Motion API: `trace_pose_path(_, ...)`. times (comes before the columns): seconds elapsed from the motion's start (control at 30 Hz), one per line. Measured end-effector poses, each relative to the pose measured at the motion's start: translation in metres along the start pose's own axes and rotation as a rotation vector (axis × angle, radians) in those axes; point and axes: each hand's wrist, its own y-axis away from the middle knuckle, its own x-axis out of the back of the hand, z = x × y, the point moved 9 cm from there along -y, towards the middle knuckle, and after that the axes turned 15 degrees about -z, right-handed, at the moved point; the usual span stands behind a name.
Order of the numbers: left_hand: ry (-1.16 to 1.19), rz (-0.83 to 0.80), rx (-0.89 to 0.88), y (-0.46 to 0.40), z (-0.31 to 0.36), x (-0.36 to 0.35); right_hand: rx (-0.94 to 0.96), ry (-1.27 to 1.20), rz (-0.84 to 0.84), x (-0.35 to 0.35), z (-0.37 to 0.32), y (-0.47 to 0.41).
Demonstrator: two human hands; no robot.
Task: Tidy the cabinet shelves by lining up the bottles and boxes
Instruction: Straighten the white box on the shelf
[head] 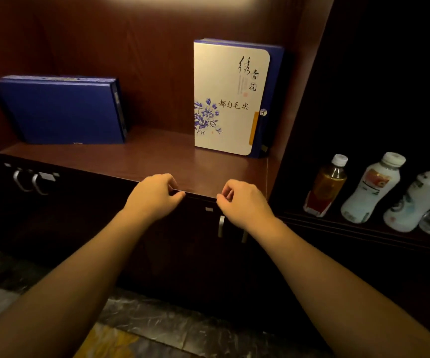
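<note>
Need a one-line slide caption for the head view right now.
Both hands, left hand and right hand, hover curled at the shelf edge, between blue box and white floral box.

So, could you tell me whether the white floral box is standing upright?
Upright: the white floral box stands on its bottom edge on the shelf.
</note>
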Motion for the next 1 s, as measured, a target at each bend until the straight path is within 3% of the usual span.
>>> trace_pose_path(0.5,-0.196,-0.157,-0.004,-0.226,-0.026,-0.028,-0.330,0.221,0.037,-0.007,0.114,-0.194)
trace_pose_path(0.73,-0.223,-0.173,0.056,-0.320,-0.059,-0.051,-0.598,0.014,0.131,-0.004,0.177,-0.245)
trace_pose_path(1.0,-0.032,-0.035,-0.037,-0.390,-0.046,-0.071,-0.643,-0.250,0.472,0.004,0.215,-0.262)
